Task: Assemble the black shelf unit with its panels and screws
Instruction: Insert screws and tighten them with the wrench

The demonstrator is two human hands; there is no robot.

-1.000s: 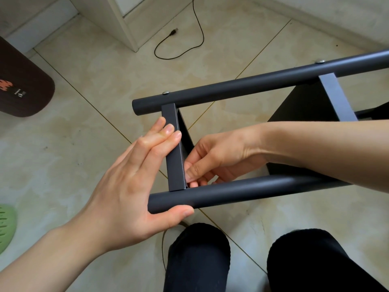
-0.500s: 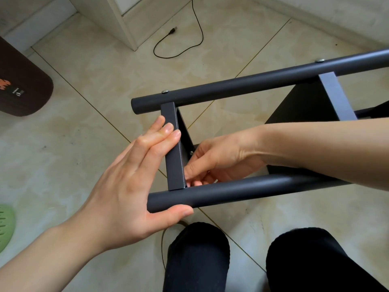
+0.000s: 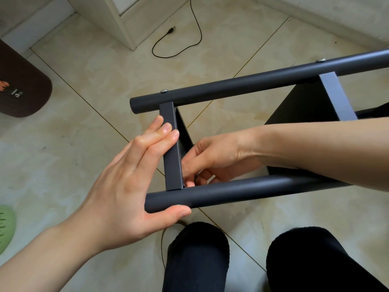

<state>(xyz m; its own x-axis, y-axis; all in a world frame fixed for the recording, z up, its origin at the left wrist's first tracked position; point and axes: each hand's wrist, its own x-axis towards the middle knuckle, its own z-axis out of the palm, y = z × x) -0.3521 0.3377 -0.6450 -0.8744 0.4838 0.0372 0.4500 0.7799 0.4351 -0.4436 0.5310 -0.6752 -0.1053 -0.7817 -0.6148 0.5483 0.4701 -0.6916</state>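
Observation:
The black shelf unit lies on its side over the tiled floor. Its far tube (image 3: 252,83) carries two screw heads (image 3: 163,91); the near tube (image 3: 263,187) runs just above my knees. Two flat panels join the tubes: one end panel (image 3: 171,165) and a second panel (image 3: 336,98) further right. My left hand (image 3: 126,182) presses straight fingers against the end panel's edge, with its thumb under the near tube. My right hand (image 3: 221,157) reaches between the tubes behind that panel. Its curled fingertips pinch a small fastener where panel and near tube meet; the fastener itself is mostly hidden.
A black USB cable (image 3: 189,47) lies on the floor beyond the shelf, beside a white cabinet corner (image 3: 117,20). A brown mat (image 3: 21,89) and a green item (image 3: 5,228) sit at the left. My knees in black (image 3: 195,260) are below the near tube.
My right fingertips have shifted down toward the corner of the panel and the near tube. My left hand keeps its hold.

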